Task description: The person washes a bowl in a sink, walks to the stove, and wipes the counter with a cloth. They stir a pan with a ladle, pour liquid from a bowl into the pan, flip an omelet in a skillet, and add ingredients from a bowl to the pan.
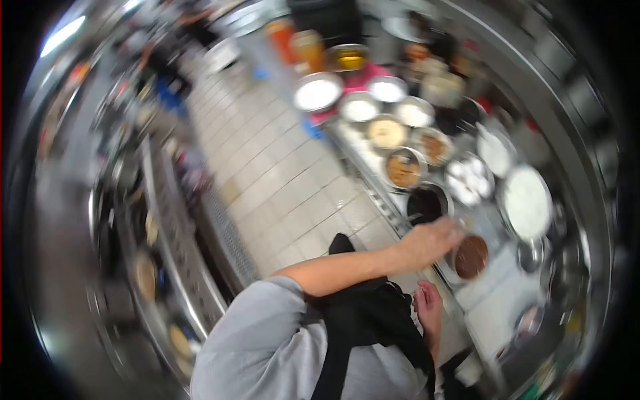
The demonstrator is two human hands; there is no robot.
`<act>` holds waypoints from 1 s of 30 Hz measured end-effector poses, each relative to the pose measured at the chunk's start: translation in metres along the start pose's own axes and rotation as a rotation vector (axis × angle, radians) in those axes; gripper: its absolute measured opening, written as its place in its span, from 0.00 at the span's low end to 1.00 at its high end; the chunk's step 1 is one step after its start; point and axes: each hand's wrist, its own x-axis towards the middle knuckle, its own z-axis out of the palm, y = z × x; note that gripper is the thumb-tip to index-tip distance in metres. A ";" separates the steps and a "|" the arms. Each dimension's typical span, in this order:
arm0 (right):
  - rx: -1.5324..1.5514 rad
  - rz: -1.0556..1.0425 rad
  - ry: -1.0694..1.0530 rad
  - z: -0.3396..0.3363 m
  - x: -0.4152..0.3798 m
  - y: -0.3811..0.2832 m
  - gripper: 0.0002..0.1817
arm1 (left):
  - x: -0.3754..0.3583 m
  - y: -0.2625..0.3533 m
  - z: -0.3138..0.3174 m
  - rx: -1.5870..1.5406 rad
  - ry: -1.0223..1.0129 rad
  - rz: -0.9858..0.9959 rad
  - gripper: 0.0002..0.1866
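My left hand reaches across to the steel counter. Its fingers are bunched downward and blurred, and whatever may be in them is hidden. Just beyond the fingertips stands a round container of brown sauce or paste. A bowl with very dark contents sits on the other side of the hand. My right hand hangs by the counter's front edge, near my black apron. Its fingers are loosely curled, with nothing visible in them.
Bowls stand along the counter: orange-brown food, pale yellow contents, whitish pieces, and a large white round container. A tiled floor runs beside it. Opposite is another steel counter. People stand far off.
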 end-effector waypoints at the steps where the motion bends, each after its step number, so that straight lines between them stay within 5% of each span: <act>1: -0.043 -0.020 -0.013 0.005 0.004 -0.011 0.13 | -0.030 0.001 -0.021 -0.038 0.079 0.007 0.25; 5: -0.185 -0.092 -0.252 0.033 0.046 -0.013 0.12 | -0.162 0.019 -0.105 -0.192 0.286 -0.309 0.21; 8: -0.237 -0.062 -0.568 0.063 0.076 -0.017 0.12 | -0.254 0.051 -0.126 -0.314 0.370 -0.758 0.21; 13: -0.432 -0.112 -0.788 0.140 0.077 -0.072 0.11 | -0.409 0.086 -0.055 -0.437 0.894 -1.322 0.23; 17: -0.448 -0.223 -0.771 0.194 0.083 -0.069 0.11 | -0.523 0.109 0.037 -0.472 0.875 -1.669 0.29; 24: -0.616 -0.132 -1.103 0.347 0.013 -0.032 0.12 | -0.689 0.211 0.189 -0.593 1.003 -2.115 0.26; 30: -0.899 -0.112 -1.491 0.535 -0.103 0.012 0.24 | -0.730 0.326 0.237 -0.583 1.433 -2.396 0.27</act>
